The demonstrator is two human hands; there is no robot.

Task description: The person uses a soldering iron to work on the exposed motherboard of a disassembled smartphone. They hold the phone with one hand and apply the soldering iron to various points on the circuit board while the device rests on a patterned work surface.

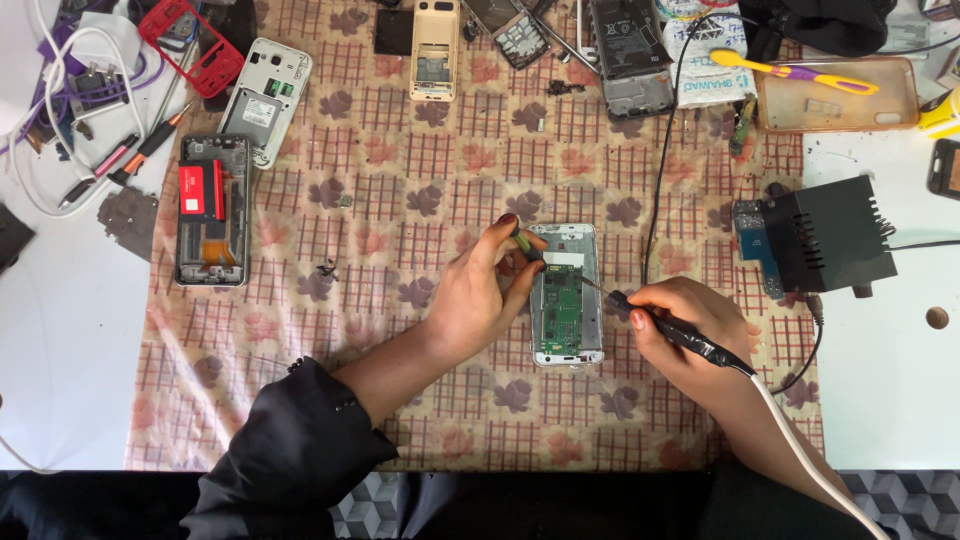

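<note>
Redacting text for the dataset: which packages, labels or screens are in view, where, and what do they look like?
Pouch: top edge, right of centre; white plastic packet, blue print.
Red label: on the opened phone at left; rectangular, red on black.
White sticker: on the white phone back, upper left; small, pale, rectangular.
No lit screens; the phone between the left hand and right hand shows its green board.

A white packet with blue print lies at the bench's far edge, just beside an orange tray. A red label sits on an opened phone at left; a white label marks the phone behind it.
</note>
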